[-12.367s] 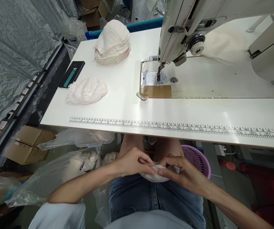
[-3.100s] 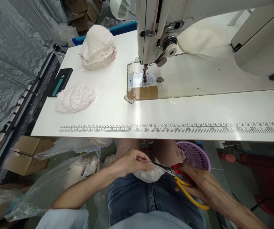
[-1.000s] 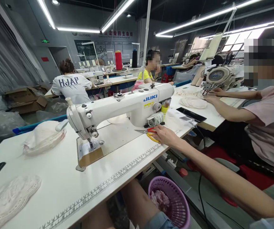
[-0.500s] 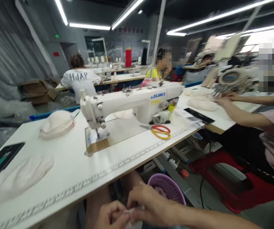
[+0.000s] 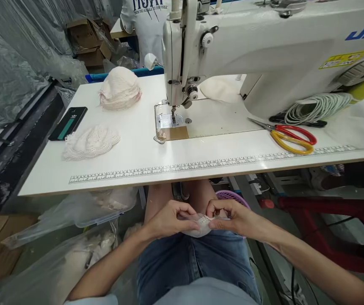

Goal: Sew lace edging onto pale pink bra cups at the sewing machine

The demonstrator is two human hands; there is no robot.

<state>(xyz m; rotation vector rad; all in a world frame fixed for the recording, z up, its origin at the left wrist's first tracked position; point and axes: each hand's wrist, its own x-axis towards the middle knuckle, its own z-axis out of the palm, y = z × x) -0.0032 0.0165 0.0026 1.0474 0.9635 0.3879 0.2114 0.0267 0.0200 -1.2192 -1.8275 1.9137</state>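
Both my hands are down at my lap, below the table edge, holding a small white padded lace piece [image 5: 199, 226] between them. My left hand [image 5: 169, 217] pinches its left side with curled fingers. My right hand [image 5: 233, 217] pinches its upper right edge. The piece rests over my denim shorts. On the white table [image 5: 175, 163], red and yellow scissors [image 5: 288, 136] lie to the right, apart from both hands. The white sewing machine [image 5: 248, 46] stands behind them, its needle [image 5: 173, 112] over the plate.
A stack of pale cups [image 5: 119, 89] and a flat lace pile [image 5: 89, 142] lie at the table's left, beside a black phone [image 5: 68, 123]. A purple basket [image 5: 231, 195] sits under the table. Plastic bags [image 5: 74, 220] crowd the floor at left; a coiled white cord [image 5: 317, 108] lies right.
My right hand has left the scissors on the table and come back to my lap. The view dropped from the room to my hands, which now both pinch the white piece.
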